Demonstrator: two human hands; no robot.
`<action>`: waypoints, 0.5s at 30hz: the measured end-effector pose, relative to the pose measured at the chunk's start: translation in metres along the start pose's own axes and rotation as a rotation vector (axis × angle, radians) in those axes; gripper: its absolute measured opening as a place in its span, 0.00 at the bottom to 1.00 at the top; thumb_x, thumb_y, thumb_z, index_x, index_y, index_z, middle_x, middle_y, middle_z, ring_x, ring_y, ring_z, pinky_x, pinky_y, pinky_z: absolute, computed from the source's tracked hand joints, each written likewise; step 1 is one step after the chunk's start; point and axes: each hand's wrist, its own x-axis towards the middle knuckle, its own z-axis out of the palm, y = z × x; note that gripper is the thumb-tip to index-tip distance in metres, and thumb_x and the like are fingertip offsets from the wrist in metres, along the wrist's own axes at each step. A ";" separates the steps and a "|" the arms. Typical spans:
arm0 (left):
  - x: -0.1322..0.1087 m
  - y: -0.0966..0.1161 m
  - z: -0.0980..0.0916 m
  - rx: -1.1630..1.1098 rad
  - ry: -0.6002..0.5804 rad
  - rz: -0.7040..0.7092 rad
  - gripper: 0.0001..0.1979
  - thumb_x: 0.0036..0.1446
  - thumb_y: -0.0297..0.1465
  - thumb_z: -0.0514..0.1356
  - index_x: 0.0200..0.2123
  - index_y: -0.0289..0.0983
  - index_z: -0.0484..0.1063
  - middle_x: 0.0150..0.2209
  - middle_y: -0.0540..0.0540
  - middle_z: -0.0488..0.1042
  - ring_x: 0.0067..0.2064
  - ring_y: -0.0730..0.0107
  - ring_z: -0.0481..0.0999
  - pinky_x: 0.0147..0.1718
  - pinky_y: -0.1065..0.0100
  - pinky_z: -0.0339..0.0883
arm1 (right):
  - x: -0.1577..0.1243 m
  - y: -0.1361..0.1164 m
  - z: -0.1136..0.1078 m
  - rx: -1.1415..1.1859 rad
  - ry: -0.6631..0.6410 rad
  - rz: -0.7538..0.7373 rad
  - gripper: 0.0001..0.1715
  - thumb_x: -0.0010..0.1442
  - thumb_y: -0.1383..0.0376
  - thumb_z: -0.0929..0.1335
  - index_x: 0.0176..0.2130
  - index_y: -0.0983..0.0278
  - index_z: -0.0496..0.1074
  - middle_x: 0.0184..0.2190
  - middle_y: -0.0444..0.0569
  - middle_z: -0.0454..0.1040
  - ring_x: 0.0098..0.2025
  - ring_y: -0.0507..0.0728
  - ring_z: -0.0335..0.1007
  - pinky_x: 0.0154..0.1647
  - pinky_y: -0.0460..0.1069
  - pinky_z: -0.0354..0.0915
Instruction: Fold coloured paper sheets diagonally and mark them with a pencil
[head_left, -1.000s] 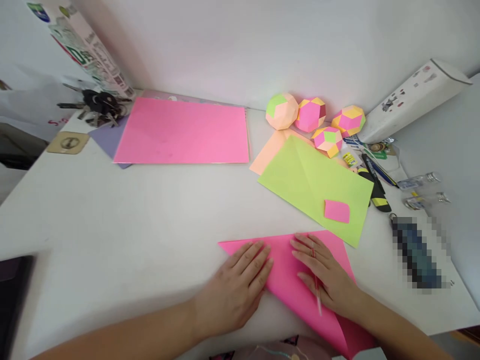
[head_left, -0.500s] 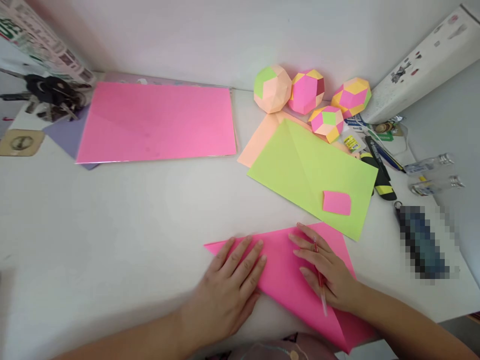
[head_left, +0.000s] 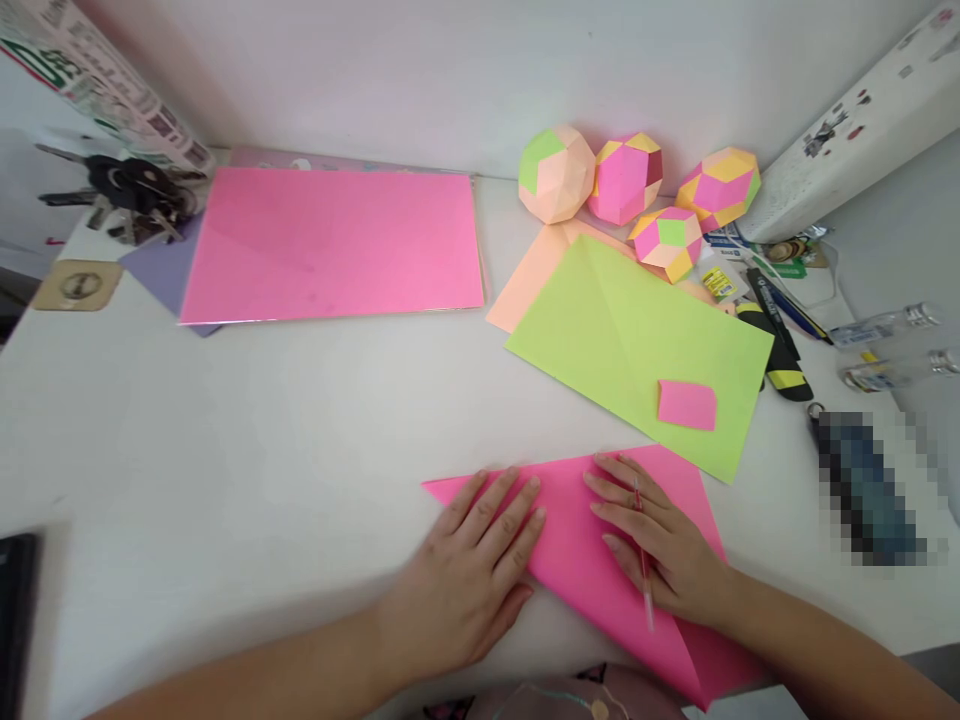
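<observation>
A bright pink sheet of paper (head_left: 577,540) lies folded over on the desk, its fold running diagonally along the near side. My left hand (head_left: 472,570) rests flat on its left part, fingers stretched out and slightly apart. On the right part of the sheet lies my right hand (head_left: 660,540), fingers bent and spread. A thin pen refill (head_left: 643,570), clear with a red section, is tucked between the fingers of that hand, its clear end sticking out toward me.
A green sheet (head_left: 592,340) with a small pink paper piece (head_left: 687,405) lies beyond my right hand. Several faceted paper balls (head_left: 556,175) stand by the wall. A pink paper pack (head_left: 337,245) and keys (head_left: 139,195) are at the back left; a utility knife (head_left: 784,365) is at right.
The view has swung slightly left, so everything sits further right and a dark object's edge shows at the left. Both hands stay nearly in place on the pink sheet.
</observation>
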 end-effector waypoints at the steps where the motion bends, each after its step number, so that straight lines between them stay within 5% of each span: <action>1: 0.000 0.000 0.000 -0.002 0.001 -0.002 0.25 0.63 0.39 0.52 0.59 0.31 0.62 0.64 0.35 0.57 0.66 0.44 0.51 0.61 0.45 0.48 | 0.000 0.000 0.001 -0.003 -0.001 0.000 0.25 0.60 0.72 0.64 0.57 0.63 0.64 0.56 0.55 0.69 0.66 0.61 0.52 0.65 0.64 0.55; 15: -0.005 0.009 0.003 0.017 0.119 -0.117 0.24 0.59 0.37 0.57 0.54 0.28 0.67 0.58 0.32 0.65 0.62 0.44 0.60 0.61 0.48 0.51 | -0.002 0.004 0.006 -0.040 -0.006 -0.044 0.24 0.59 0.76 0.64 0.55 0.69 0.64 0.55 0.62 0.69 0.65 0.66 0.54 0.61 0.68 0.60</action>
